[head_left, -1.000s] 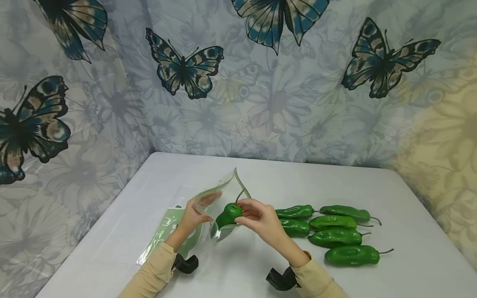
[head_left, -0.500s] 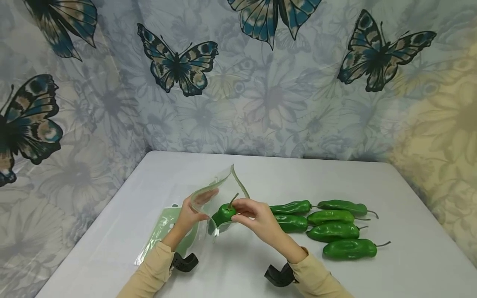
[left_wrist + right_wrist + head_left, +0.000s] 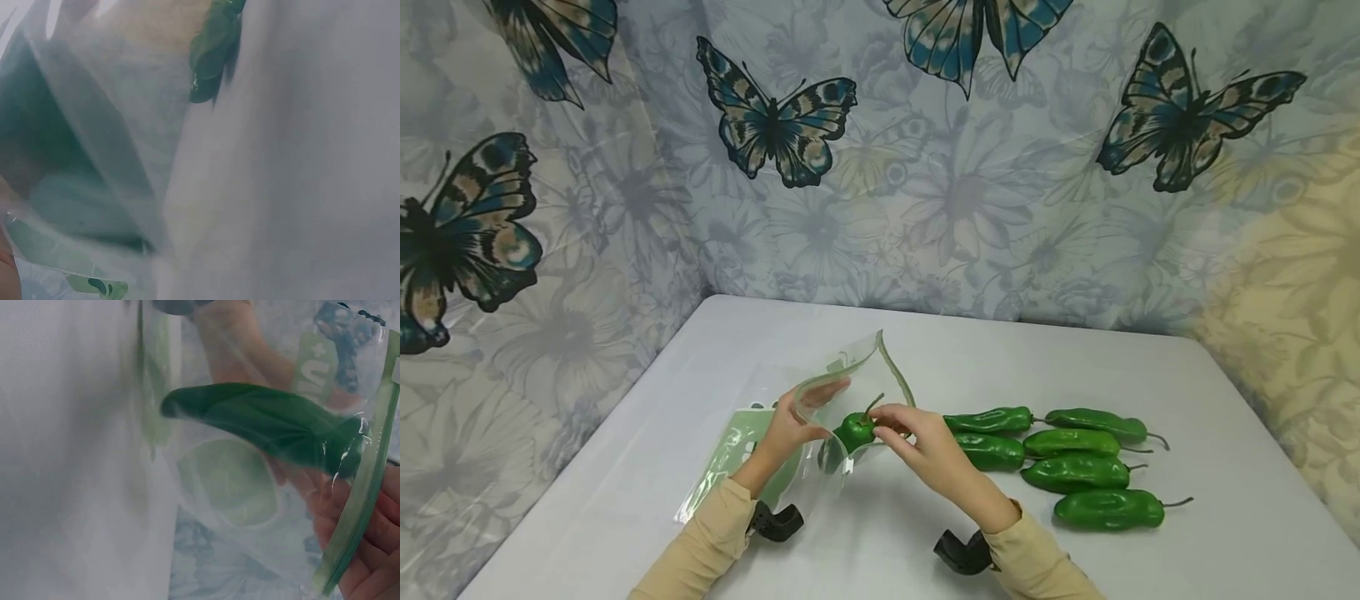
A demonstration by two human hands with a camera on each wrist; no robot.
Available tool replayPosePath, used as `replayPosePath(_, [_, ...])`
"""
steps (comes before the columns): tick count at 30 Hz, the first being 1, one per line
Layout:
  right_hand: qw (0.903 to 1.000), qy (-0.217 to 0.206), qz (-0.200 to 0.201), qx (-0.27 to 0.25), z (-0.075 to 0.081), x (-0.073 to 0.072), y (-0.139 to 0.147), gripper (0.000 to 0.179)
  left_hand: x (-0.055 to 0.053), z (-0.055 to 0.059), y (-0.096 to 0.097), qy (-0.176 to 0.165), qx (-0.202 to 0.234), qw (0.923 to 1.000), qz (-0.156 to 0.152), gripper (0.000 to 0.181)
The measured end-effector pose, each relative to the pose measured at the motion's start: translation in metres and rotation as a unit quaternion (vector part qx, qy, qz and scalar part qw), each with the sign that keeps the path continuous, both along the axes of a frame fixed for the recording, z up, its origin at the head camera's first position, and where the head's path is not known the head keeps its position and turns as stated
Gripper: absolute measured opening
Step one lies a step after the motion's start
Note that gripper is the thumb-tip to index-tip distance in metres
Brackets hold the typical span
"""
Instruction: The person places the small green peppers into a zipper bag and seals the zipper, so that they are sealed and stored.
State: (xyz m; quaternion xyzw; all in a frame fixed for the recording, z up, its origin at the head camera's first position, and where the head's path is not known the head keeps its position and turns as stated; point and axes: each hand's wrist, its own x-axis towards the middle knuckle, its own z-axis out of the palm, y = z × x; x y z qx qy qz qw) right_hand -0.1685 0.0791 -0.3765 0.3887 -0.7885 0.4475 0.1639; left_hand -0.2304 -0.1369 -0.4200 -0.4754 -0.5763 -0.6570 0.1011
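Observation:
A clear zip bag (image 3: 831,360) with a pale green rim stands with its mouth spread wide. My left hand (image 3: 790,429) holds its left side, fingers along the back and thumb in front. Inside the bag a green pepper (image 3: 854,432) leans stem up; the right wrist view shows the pepper (image 3: 262,422) through the plastic, its tip low in the bag. My right hand (image 3: 925,437) reaches to the mouth, index finger and thumb pinching at the pepper's stem end. The grip itself is partly hidden. In the left wrist view the bag (image 3: 94,144) blurs most detail.
Several green peppers (image 3: 1078,471) lie on the white table (image 3: 970,358) right of the bag, the nearest ones close behind my right hand. A flat pack of green-printed bags (image 3: 722,467) lies under my left forearm. A butterfly-print curtain (image 3: 955,208) hangs behind the table.
The pepper sits lower in the bag than a second ago, and my right fingers have slid up towards its stem end. My left hand keeps its hold on the bag.

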Motion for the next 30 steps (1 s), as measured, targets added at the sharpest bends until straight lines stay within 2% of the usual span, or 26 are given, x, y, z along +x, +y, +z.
replayPosePath(8, [0.9995,0.027,0.014,-0.004,-0.005,0.001,-0.003,0.019,0.002,0.000,-0.002,0.000,0.006,1.0000,0.004,0.074])
replayPosePath(14, [0.9979,0.062,0.001,-0.022,-0.006,0.002,-0.001,0.022,0.004,0.002,-0.001,-0.006,0.011,0.9999,-0.003,0.070])
replayPosePath(22, [0.9942,0.096,-0.006,-0.048,0.001,0.000,0.003,0.028,0.004,0.008,0.000,-0.010,0.027,0.9995,-0.010,0.067])
replayPosePath(25, [0.9930,0.095,-0.005,-0.070,0.003,-0.001,0.006,0.029,0.004,0.008,0.000,-0.010,0.032,0.9993,-0.017,0.065])
replayPosePath(30, [0.9936,0.067,-0.003,-0.091,0.009,-0.003,0.012,0.026,0.001,0.009,0.000,-0.004,0.040,0.9990,-0.017,0.063])
